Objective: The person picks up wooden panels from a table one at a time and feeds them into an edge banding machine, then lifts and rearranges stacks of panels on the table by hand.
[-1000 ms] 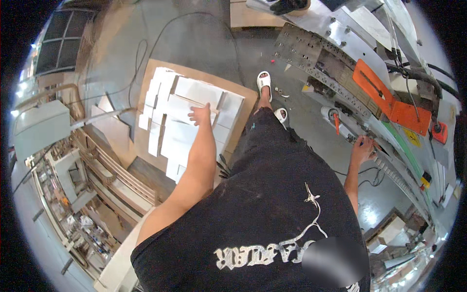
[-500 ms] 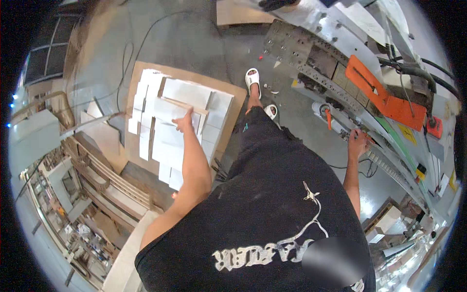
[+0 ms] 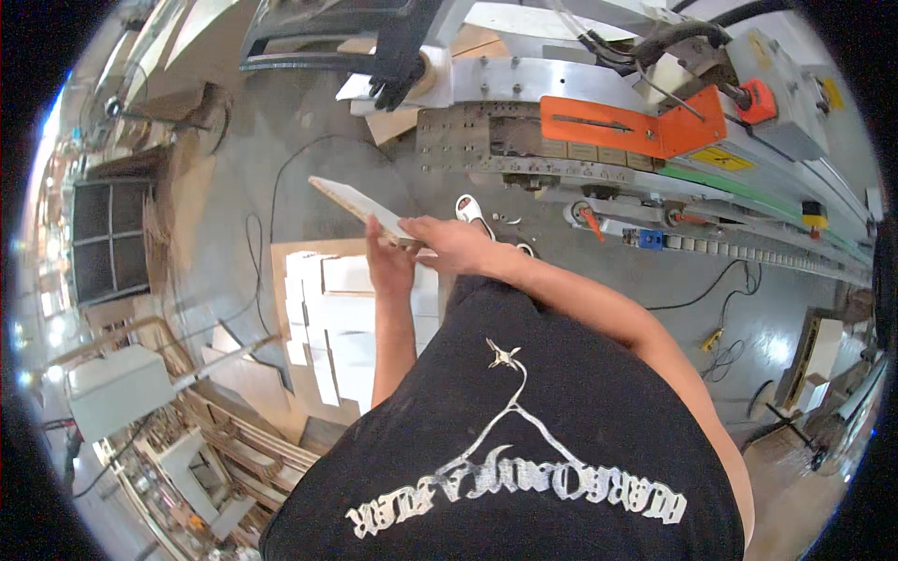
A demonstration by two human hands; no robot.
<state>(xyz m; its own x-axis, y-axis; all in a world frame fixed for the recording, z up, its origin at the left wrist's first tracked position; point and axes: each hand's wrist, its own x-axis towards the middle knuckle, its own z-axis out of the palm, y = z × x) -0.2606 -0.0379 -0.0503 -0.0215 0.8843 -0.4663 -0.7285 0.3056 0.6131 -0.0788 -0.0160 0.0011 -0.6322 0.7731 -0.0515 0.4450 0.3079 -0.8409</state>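
Both of my hands grip a flat white board point(image 3: 363, 206) with a pale, wood-coloured edge, raised and tilted above the floor. My left hand point(image 3: 389, 260) is closed on its near end from the left, fingers along the edge. From the other side my right hand point(image 3: 454, 245) has its fingers on the same end. Under and beyond my left forearm lies a stack of similar white boards point(image 3: 348, 304) in uneven rows. Part of that stack is hidden by my arm.
A long metal machine point(image 3: 524, 84) with an orange guard point(image 3: 599, 124) and red-orange levers runs along the right. Brown sheet material point(image 3: 279, 280) lies under the stack. Cables point(image 3: 267, 187) cross the grey floor point(image 3: 323, 159). Another machine point(image 3: 201, 467) stands at lower left.
My left hand has lifted a white board off the stack. My right hand has left the machine's side and come across to the board. The view has turned toward the right.
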